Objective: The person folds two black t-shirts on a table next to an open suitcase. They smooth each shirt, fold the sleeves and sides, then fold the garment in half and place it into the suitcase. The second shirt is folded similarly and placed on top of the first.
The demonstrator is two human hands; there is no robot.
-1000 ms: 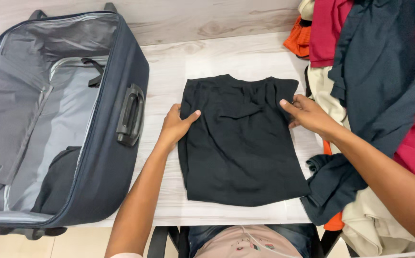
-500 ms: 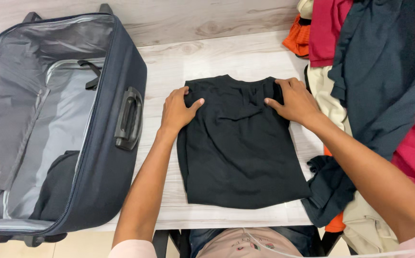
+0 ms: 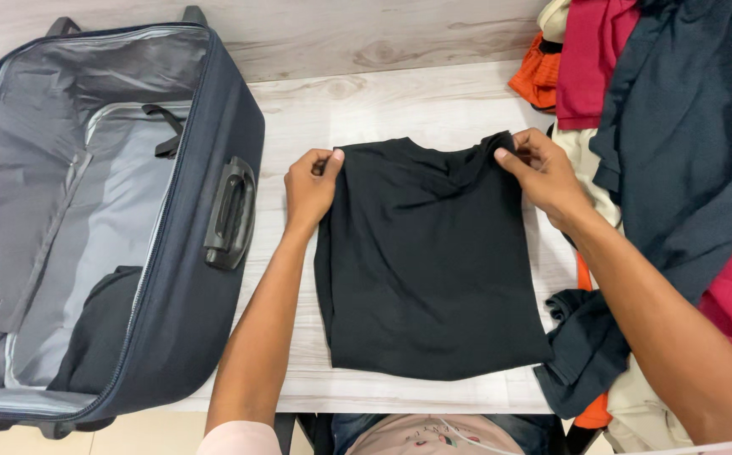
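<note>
Surface: pale wood-grain table (image 3: 400, 101) against a wall of the same tone, seen from above.
Black shirt (image 3: 429, 270): lies flat at the middle of the table, folded into a tall rectangle with the collar at the far edge.
Left hand (image 3: 311, 187): fingers closed in a pinch on the shirt's far-left corner.
Right hand (image 3: 543, 173): pinching the far-right corner, by the shoulder seam.
Suitcase (image 3: 113, 219): open, dark blue with grey lining, just left of the shirt; a dark garment (image 3: 96, 333) lies inside, though its kind is hard to tell.
Clothes pile (image 3: 669, 152): red, navy, orange and cream pieces heaped at the right, touching the right forearm.
Step in hand: likely gripping both top corners to fold the shirt.
Next move calls for: lifting both corners evenly and bringing them toward the near hem, keeping the edges aligned.
</note>
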